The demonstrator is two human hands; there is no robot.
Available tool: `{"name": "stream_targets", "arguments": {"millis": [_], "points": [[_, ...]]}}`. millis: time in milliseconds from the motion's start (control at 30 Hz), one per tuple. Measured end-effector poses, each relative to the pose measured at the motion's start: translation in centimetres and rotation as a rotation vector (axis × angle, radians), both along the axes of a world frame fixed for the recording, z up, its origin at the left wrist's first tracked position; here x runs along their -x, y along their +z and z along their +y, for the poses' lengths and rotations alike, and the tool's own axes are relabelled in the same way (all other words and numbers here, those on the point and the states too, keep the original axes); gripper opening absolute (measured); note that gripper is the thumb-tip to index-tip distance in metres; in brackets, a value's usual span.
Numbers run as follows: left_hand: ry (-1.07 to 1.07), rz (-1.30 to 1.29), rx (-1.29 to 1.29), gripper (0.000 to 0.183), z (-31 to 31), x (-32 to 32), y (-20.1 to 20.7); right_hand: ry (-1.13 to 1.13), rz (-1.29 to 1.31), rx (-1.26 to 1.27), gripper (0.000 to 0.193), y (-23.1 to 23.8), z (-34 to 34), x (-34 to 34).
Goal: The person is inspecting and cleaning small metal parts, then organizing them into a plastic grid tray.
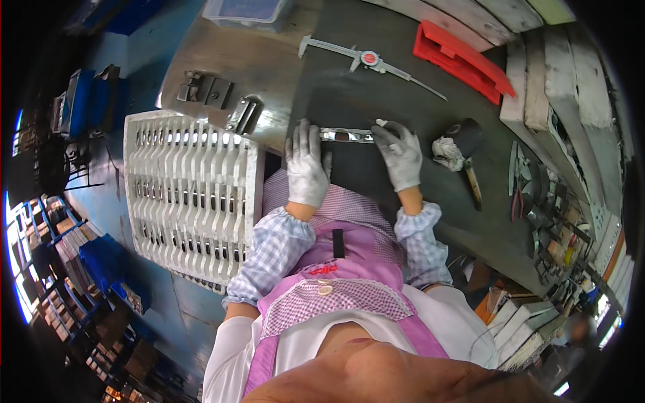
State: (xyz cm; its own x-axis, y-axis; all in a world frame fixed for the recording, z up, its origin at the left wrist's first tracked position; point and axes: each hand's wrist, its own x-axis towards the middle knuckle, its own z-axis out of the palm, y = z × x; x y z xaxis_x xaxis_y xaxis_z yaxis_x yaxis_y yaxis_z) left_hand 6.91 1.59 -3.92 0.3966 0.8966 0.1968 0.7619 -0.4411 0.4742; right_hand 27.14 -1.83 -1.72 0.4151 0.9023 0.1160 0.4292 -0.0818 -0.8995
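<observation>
Keeping the shiny bar (346, 136) flat helps us. L hand (308, 164)'s loose by left end; R hand (399, 156)'s grip, we can't tell.

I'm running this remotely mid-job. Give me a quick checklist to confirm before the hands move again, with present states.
1. Left hand at the strip's left end: ok, fingers extended.
2. Right hand at its right end: ok, fingers bent.
3. Firm grip on the strip: cannot tell; fingertip contact is unclear.
4. Bench free of loose tools: not ok; the caliper and mallet lie on it.
5. Those tools apart from both hands: ok, caliper beyond them, mallet to the right.
6. Gloves on: ok, both hands.
</observation>
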Motion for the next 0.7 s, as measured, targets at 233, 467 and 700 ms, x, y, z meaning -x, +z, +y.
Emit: {"name": "stream_targets", "arguments": {"millis": [233,467,700], "points": [[0.002,0.045,-0.028,0.064,-0.1,0.0,-0.2,0.043,-0.447,-0.046,0.031,-2.4,-1.5,-0.2],[0.018,-0.001,0.002,0.069,0.1,0.6,1.0,0.06,-0.66,-0.054,0.036,0.9,0.1,1.3],[0.1,-0.477,0.515,0.045,-3.7,7.5,5.9,0.581,-0.092,-0.152,0.033,1.7,0.5,11.1]]}}
